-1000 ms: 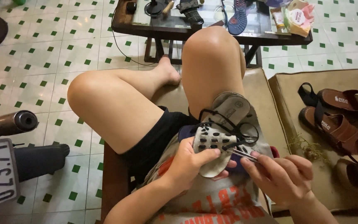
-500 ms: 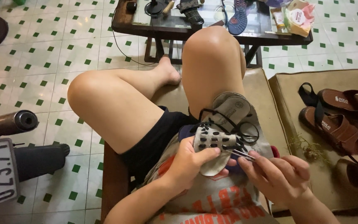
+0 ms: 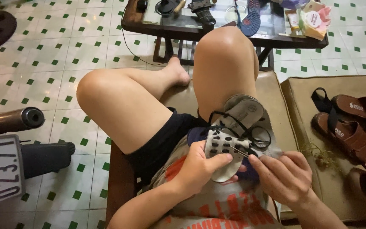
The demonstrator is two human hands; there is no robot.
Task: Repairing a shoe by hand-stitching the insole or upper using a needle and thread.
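A grey lace-up shoe [image 3: 238, 123] lies in my lap against my right thigh, its sole turned away from me. My left hand [image 3: 198, 167] grips the shoe's eyelet flap, thumb laid across the dark eyelets. My right hand [image 3: 282, 176] pinches the black shoelace [image 3: 250, 131] close to the eyelets, fingers closed on its end. Loose loops of the lace curl over the shoe. I sit on a brown cushioned seat [image 3: 272, 91] with my left leg folded and my right knee raised.
A dark wooden table [image 3: 229, 36] with a camera, a shoe insole and packets stands just beyond my knee. Brown strapped sandals [image 3: 348, 123] lie on a cushion at the right. A vehicle's plate and exhaust pipe [image 3: 11, 121] sit at the left, on green-dotted floor tiles.
My right hand has shifted slightly with the lace end at the eyelets. The left hand and the shoe have barely moved.
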